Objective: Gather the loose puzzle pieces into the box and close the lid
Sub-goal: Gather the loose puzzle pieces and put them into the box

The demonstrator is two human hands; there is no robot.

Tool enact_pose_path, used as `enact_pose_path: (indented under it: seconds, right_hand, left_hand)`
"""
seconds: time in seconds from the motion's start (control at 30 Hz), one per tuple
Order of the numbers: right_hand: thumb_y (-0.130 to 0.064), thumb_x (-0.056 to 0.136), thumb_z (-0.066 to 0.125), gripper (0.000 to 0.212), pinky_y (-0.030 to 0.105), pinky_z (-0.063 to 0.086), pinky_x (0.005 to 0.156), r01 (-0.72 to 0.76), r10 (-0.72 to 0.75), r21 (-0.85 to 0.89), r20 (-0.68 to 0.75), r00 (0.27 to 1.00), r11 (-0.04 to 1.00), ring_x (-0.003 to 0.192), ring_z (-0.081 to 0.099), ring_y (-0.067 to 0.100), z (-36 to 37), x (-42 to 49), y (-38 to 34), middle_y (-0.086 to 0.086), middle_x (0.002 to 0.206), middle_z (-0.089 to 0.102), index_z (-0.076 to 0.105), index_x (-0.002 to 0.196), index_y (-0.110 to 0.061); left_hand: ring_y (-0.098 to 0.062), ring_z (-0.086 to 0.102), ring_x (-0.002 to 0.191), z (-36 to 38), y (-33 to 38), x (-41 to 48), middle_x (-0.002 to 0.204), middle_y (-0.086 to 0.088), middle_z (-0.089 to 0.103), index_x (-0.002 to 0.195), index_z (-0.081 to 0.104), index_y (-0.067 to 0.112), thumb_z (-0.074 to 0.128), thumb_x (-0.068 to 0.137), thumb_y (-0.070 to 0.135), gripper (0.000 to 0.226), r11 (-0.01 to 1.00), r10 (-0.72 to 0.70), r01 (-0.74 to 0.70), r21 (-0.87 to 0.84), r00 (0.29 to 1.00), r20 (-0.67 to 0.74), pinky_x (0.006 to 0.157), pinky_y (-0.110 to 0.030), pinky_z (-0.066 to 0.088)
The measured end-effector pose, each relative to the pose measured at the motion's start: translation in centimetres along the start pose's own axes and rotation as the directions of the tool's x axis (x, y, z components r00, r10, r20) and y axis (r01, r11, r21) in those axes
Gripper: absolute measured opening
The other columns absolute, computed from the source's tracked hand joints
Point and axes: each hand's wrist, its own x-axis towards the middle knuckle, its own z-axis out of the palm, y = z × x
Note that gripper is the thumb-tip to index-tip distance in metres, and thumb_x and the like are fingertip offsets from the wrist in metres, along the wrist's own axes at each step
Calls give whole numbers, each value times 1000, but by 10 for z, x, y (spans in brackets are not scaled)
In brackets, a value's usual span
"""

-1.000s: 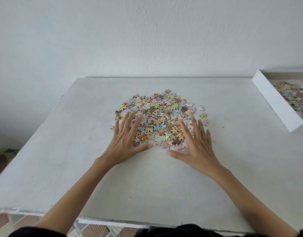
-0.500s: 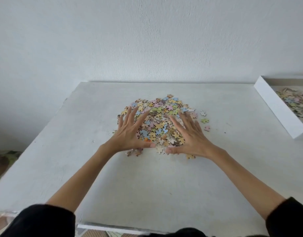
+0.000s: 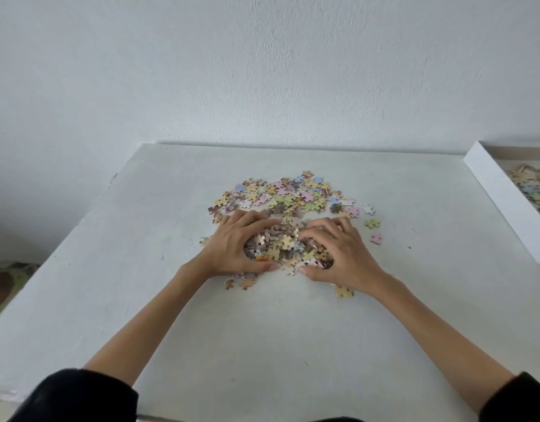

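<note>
Black sleeves (image 3: pixel 79 394) end near both elbows, leaving the forearms (image 3: pixel 159 315) bare.

I see puzzle pieces (image 3: pixel 288 199) in the middle of the table (image 3: pixel 140 269). The left hand (image 3: pixel 235 248) and right hand (image 3: pixel 338 254) lie on their near side. The box (image 3: pixel 503 199) sits far right, pieces inside.

A second ago the left grip (image 3: pixel 233 248) and right grip (image 3: pixel 343 258) lay flat with fingers spread on the near edge of the puzzle pieces (image 3: pixel 282 243). Now their fingers have curled inward, bunching a heap between them. It seems not yet lifted off the desk (image 3: pixel 262 345). A few strays (image 3: pixel 242 282) have been left by the wrists.
</note>
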Motion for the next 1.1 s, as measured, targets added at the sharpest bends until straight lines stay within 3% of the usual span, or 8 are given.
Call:
enact_pose_path:
  seconds: [0.23,0.47,0.53,0.7,0.87,0.93,1.03,1.1]
  right_hand:
    - [-63,71,48,55,32,40,82,71,-70,10,-73,995,997,98,32,10,5,2,2,-2,110,46,54,106,-20]
    - [-81,66,38,94,38,9,112,72,-75,35,104,992,997,140,10,13,5,9,7,-3,153,12,14,143,-33]
    - [-82,68,31,92,38,11,113,104,-101,-18,120,988,994,140,15,16,6,11,7,-5,153,18,11,144,-35]
    - [-66,78,41,63,32,37,89,156,-157,-50,-8,988,986,108,34,11,9,16,6,-4,123,50,49,128,-29]
    - [-44,78,53,37,14,40,58,192,-176,123,-124,976,974,69,53,11,8,14,2,-3,92,58,64,101,-17]
    - [-39,77,53,34,19,47,51,167,-139,193,-152,979,967,55,53,11,5,15,2,-4,93,62,63,103,-18]
    - [-31,78,62,30,37,56,75,105,-39,409,-168,985,907,86,66,14,0,20,5,-19,108,62,61,108,-28]
    - [-34,78,64,31,53,53,75,55,22,488,-151,988,871,89,66,35,-5,25,6,-34,108,59,57,105,-47]
  left_hand:
    - [-15,53,86,1,2,0,99,5,61,110,63,28,58,72,63,52,994,71,-79,-74,992,-99,71,-34,47]
    - [-11,58,95,-1,5,-2,106,5,60,111,62,25,66,74,52,45,977,88,-109,-182,988,-123,79,-32,50]
    - [-10,58,89,-3,8,-3,99,6,61,112,60,23,66,73,50,48,972,84,-113,-205,986,-142,76,-30,49]
    - [-10,59,82,-3,10,-7,93,7,62,110,57,19,68,71,46,48,961,50,-95,-261,983,-175,72,-29,49]
    - [5,58,88,-4,10,-6,97,17,60,107,64,20,74,71,33,40,940,65,-131,-316,975,-211,78,-18,49]
    - [5,60,90,-5,9,-5,97,15,63,103,67,21,76,71,30,35,931,56,-128,-343,976,-212,80,-16,49]
    - [3,63,84,-6,8,-4,91,12,66,94,69,23,76,70,29,26,913,19,-106,-394,976,-219,76,-17,50]
    - [0,64,80,-7,10,-2,88,11,67,90,71,22,77,70,26,21,902,0,-98,-421,974,-226,73,-18,50]
